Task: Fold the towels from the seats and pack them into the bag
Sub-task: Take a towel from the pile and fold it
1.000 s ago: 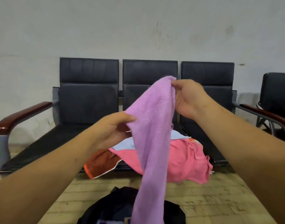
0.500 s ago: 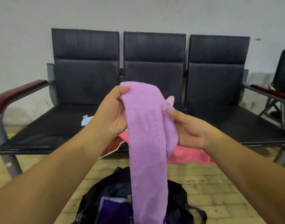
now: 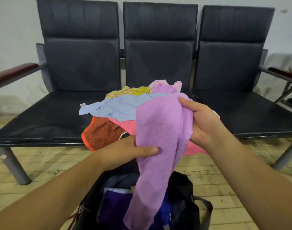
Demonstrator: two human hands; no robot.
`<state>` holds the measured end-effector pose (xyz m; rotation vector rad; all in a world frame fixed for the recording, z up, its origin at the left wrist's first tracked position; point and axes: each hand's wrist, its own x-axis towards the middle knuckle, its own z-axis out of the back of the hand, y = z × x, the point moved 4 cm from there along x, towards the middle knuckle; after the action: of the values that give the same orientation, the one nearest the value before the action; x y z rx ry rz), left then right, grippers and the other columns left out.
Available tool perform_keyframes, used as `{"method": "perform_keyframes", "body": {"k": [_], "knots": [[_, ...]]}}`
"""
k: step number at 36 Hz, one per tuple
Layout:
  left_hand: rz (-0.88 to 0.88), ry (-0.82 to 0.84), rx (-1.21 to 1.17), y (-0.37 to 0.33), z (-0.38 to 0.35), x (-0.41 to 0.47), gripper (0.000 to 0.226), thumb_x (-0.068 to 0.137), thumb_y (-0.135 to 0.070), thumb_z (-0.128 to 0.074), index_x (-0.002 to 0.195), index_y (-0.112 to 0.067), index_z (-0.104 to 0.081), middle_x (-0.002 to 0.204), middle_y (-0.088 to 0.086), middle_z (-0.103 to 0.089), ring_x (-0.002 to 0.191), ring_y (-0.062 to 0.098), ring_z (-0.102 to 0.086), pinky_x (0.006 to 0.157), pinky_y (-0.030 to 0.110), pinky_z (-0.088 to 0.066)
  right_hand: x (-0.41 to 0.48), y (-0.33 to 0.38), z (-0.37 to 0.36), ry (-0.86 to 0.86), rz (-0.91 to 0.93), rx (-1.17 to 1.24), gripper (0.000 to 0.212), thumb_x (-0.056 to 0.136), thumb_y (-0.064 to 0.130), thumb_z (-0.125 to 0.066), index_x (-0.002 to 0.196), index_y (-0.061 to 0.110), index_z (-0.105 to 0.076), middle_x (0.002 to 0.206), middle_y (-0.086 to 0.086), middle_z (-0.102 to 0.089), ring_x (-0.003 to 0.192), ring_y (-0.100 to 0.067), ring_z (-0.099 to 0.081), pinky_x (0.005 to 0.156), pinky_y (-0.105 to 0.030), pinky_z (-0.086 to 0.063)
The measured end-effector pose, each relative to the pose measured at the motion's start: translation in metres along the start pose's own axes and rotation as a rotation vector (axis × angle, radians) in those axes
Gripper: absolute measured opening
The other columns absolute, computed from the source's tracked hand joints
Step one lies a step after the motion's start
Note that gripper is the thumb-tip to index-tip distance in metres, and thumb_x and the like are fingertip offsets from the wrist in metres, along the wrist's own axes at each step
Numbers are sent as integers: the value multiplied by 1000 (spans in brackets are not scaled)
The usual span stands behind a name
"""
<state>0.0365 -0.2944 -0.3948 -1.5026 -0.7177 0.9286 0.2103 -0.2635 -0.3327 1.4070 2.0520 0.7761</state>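
I hold a lilac towel [image 3: 160, 130] folded lengthwise; its lower end hangs down over the open black bag [image 3: 183, 193] on the floor. My left hand [image 3: 125, 151] pinches the towel's left edge partway down, thumb on the front. My right hand [image 3: 201, 120] grips its upper right side. On the middle seat [image 3: 158, 67] behind lies a heap of towels: light blue [image 3: 115, 107], yellow [image 3: 127, 92], orange-brown [image 3: 102, 133], pink [image 3: 125, 127] and pale pink [image 3: 158, 83]. A dark purple towel [image 3: 115, 206] lies inside the bag.
Three joined black seats stand against a white wall, with wooden armrests at the left [image 3: 14, 72] and right [image 3: 284, 73]. The left seat [image 3: 47, 117] and right seat [image 3: 251, 113] carry nothing. Metal legs [image 3: 12, 165] stand on the yellowish tile floor. Another chair shows at the far right edge.
My view has tilted down toward the bag. My left hand has slid down from the towel's top to its left edge, and my right hand has risen to the upper side. The towel now hangs lower.
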Motion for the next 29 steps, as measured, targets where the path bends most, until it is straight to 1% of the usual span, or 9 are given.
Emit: {"method": "perform_keyframes", "body": {"k": [4,7,10,14,18,20,22,25,29], "knots": [[-20,-138,-47,-3,3,5,26,83,-38,-75,98,-18,-78,113,3,-74,106,21,-70,90,32,-56,7,2,11,-56,-26,-49,30,103,13,-45,124,-2,-61,122,-21,-69,113,-32,-68,100,-43,-52],[-19,-178,-222,-9,4,4,33,81,-30,-61,106,-11,-71,110,7,-75,100,19,-72,79,29,-59,15,0,27,-106,-52,-50,35,103,10,-46,134,-1,-56,127,-21,-67,118,-36,-65,110,-45,-43],[-43,-202,-435,-18,1,1,43,81,-28,-60,116,-5,-67,115,12,-73,101,22,-71,78,33,-61,17,-7,40,-165,-92,-116,30,101,12,-50,125,3,-63,119,-16,-72,110,-31,-70,101,-42,-49],[-110,-253,-609,-33,-3,1,32,92,-31,-53,111,-9,-67,114,10,-73,102,21,-72,80,36,-61,10,-23,47,-151,-237,-142,53,100,45,-49,129,5,-67,128,-14,-68,118,-30,-65,100,-42,-51],[-124,-323,-735,-42,2,1,36,103,-33,-44,114,-6,-64,109,12,-74,96,22,-74,69,34,-62,1,-35,38,-1,-354,-307,79,87,75,-41,124,12,-71,128,-13,-68,118,-29,-65,99,-44,-49],[-123,-319,-742,-45,7,-1,41,103,-34,-42,126,-6,-60,119,12,-71,106,24,-71,75,36,-61,-2,-38,31,55,-349,-407,68,82,67,-60,124,15,-71,127,-11,-69,118,-26,-66,102,-43,-48],[-109,-313,-716,-47,14,-3,43,103,-36,-41,131,-8,-57,123,11,-69,109,24,-69,80,37,-61,-4,-40,29,90,-321,-489,58,75,43,-80,121,9,-71,129,-14,-67,117,-26,-65,105,-44,-48],[-83,-368,-672,-44,28,-6,41,104,-36,-42,132,-10,-58,122,7,-71,108,22,-70,87,38,-54,-4,-39,28,47,-234,-453,46,80,16,-75,121,-1,-67,124,-18,-69,107,-27,-69,93,-38,-57],[-49,-233,-612,-38,32,-10,64,99,-62,-32,138,-17,-56,132,3,-65,121,21,-63,101,39,-46,-3,-36,15,46,-108,-224,50,90,15,-64,136,-3,-57,137,-23,-59,121,-34,-61,96,-42,-55]]}}
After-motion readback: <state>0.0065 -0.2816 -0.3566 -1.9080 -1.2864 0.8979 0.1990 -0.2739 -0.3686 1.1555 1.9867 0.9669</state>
